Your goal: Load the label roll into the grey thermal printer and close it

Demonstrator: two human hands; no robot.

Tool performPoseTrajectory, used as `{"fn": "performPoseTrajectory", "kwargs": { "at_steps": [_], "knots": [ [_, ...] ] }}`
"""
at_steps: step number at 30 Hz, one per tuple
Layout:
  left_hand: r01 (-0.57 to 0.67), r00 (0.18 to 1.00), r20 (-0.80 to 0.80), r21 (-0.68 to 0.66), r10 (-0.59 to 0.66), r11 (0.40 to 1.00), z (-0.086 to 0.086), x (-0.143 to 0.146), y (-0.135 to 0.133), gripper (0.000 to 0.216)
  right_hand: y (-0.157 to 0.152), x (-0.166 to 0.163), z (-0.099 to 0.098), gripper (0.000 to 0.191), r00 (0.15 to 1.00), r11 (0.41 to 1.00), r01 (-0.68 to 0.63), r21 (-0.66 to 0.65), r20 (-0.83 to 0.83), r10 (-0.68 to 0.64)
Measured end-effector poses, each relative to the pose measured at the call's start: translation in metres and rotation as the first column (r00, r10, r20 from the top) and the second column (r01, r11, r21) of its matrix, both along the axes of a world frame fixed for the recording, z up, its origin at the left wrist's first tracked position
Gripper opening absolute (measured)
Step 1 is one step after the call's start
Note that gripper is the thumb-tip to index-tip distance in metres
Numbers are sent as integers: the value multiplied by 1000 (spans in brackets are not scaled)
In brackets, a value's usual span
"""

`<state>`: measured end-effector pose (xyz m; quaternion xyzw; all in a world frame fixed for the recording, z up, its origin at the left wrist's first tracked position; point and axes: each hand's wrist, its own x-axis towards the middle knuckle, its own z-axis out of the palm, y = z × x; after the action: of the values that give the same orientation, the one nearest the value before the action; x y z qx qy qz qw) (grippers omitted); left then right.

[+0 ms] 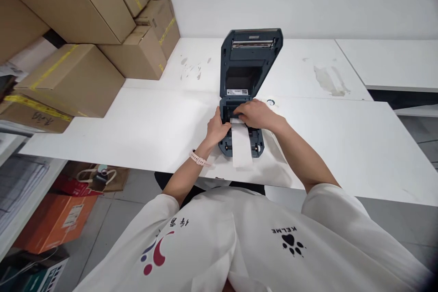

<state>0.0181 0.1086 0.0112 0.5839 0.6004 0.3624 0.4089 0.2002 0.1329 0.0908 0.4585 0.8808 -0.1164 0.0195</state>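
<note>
A dark grey label printer [226, 146] stands on the white table with its lid [225, 61] raised and tilted back. From its inside a strip of white label paper [242, 146] runs out over the front edge towards me. My left hand [218, 127] is closed round the printer's left side, thumb over the rim and fingers along the outer wall. My right hand [255, 113] reaches into the body from the right, its fingers bent down at the back end of the paper. Whatever those fingertips grip is hidden inside the printer.
Cardboard boxes [73, 82] with yellow tape are stacked at the left on the white table [164, 132]. A white wall [290, 0] rises behind. Below left are an orange box [56, 221] and bags on the floor. A gap [390, 99] opens between tables at the right.
</note>
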Motion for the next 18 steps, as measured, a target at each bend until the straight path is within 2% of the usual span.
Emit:
{"fn": "performPoseTrajectory", "kwargs": {
  "at_steps": [2,5,7,9,10,11,14,16,17,18],
  "knots": [
    [-46,999,2,22,46,999,-3,1,1,85,4,-12,-9,39,983,993,-60,-105,168,77],
    [-55,998,6,19,54,998,-4,1,0,87,15,-24,-16,42,972,981,-101,-168,192,133],
    [-51,999,-1,16,51,999,-1,0,-2,87,21,-20,-9,46,976,963,-147,-225,126,178],
    [-37,999,0,27,37,999,1,0,-4,85,18,1,10,48,976,932,-211,-295,-120,183],
    [-32,999,3,27,32,999,1,-1,-5,85,13,18,22,48,942,915,-249,-319,-301,152],
    [-24,1000,9,24,24,999,2,-1,-6,85,4,38,35,50,870,909,-276,-314,-483,97],
    [-16,999,47,9,16,1000,-1,-1,-7,85,-37,115,62,38,615,943,-251,-221,-788,-21],
    [-33,996,77,-1,33,999,-4,0,-7,87,-69,166,62,30,449,989,-50,-138,-888,-101],
    [-45,995,86,-8,46,999,-5,0,-6,88,-82,187,55,30,405,989,68,-133,-902,-149],
    [-59,994,90,-16,60,998,-6,0,-6,88,-92,204,45,31,409,972,166,-166,-885,-222]
  ]
}}
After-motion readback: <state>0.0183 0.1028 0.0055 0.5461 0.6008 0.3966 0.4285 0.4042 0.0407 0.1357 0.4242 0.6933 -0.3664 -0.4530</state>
